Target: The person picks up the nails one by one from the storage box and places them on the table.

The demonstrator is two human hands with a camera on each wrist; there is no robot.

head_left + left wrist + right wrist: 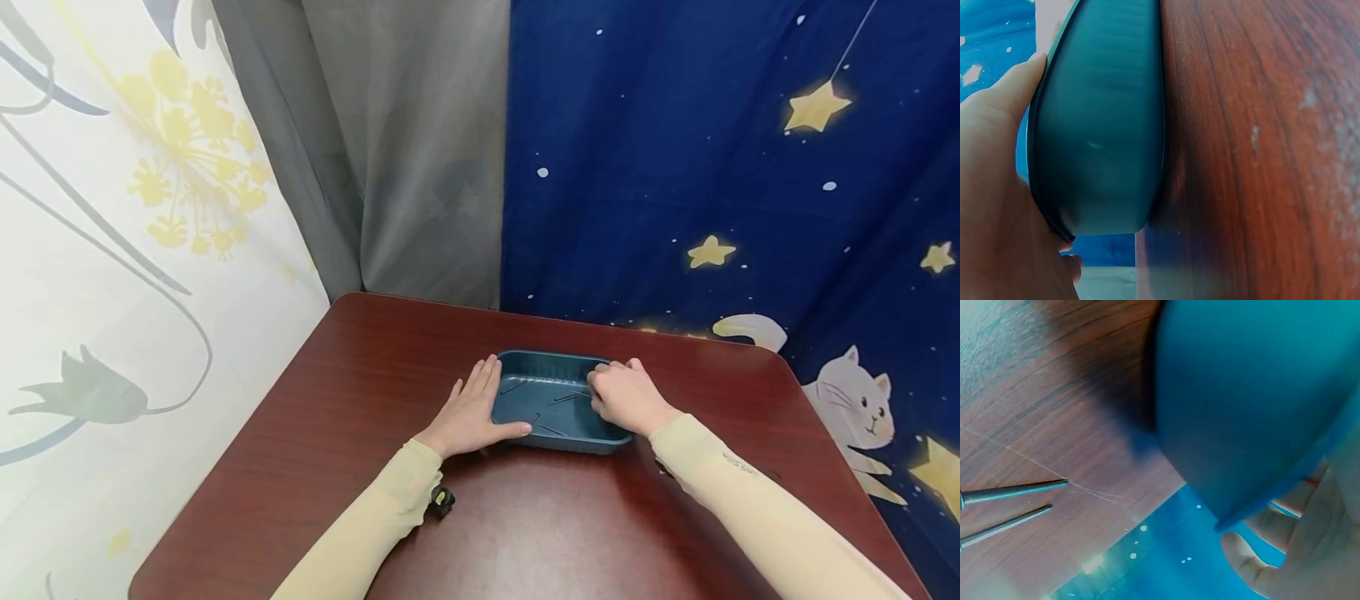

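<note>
A dark teal plastic tray [577,444] lies on the table with several thin dark nails [553,431] scattered over its floor. At its left end my left hand [472,412] rests on the rim, fingers straight along the side and thumb across the near corner. In the left wrist view the tray wall [1104,125] stands beside that hand. My right hand [626,398] reaches over the right end with curled fingers inside the tray, close to a nail [582,393]. Its fingertips are hidden, so I cannot tell what they hold.
Two nails [1013,491] lie on the table outside the tray in the right wrist view. The reddish-brown wooden table [405,350] extends around the tray. Behind it hang a grey curtain [427,167] and a blue starry curtain [637,167]; a white patterned curtain [247,292] borders the left.
</note>
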